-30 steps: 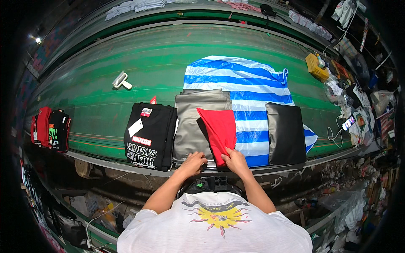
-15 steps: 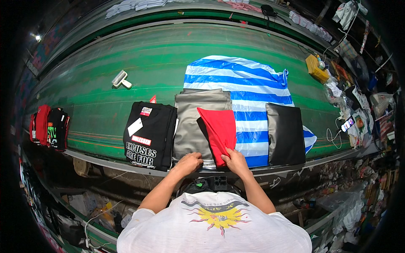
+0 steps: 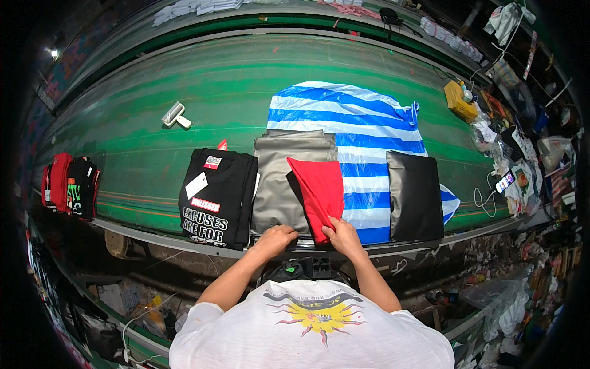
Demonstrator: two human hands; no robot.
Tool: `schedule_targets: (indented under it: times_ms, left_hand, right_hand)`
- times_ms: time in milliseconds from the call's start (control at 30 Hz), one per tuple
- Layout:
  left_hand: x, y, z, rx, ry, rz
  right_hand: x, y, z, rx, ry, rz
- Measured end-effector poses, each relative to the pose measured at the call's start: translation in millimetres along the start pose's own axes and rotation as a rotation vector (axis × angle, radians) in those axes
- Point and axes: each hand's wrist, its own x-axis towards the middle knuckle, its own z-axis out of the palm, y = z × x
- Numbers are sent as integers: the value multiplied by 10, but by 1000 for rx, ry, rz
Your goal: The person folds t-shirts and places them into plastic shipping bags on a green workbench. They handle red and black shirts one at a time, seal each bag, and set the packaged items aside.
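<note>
Fingers (image 3: 332, 232) of the right hand (image 3: 345, 237) pinch the red cloth (image 3: 321, 187) at its near right edge.
Red cloth extends forward and left from these fingers, overlapping the grey bags (image 3: 278, 181); left hand (image 3: 276, 241) at the bags' near edge, grip undeterminable.

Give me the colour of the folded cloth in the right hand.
Folded cloth: red on top; best seen in the head view.

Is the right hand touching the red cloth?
Touching. The head view shows the right hand with its thumb and fingers on the red cloth, near its lower end.
</note>
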Motion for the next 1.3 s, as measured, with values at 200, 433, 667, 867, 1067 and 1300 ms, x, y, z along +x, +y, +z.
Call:
schedule_targets:
  times_ms: [200,433,667,867,1067,1300]
  left_hand:
    - [63,-20,-50,-16,-85,18]
    - [141,99,-118,65,-231,17]
    - [59,-56,-92,98,-149,95]
    - [52,-132,-103,-48,-103,51]
    - [1,-106,-32,0,-41,-24]
    - [8,-228,17,-34,2,-4]
  right_hand:
    - [5,24,15,-13,2,1]
    - [11,103,63,98,87,-31]
    - [-151,253,-76,80,347,-111]
    - [-446,278,-470,56,452,-117]
    - [-717,400,-564,38,547,-74]
    - [-987,527,-607,53,592,-21]
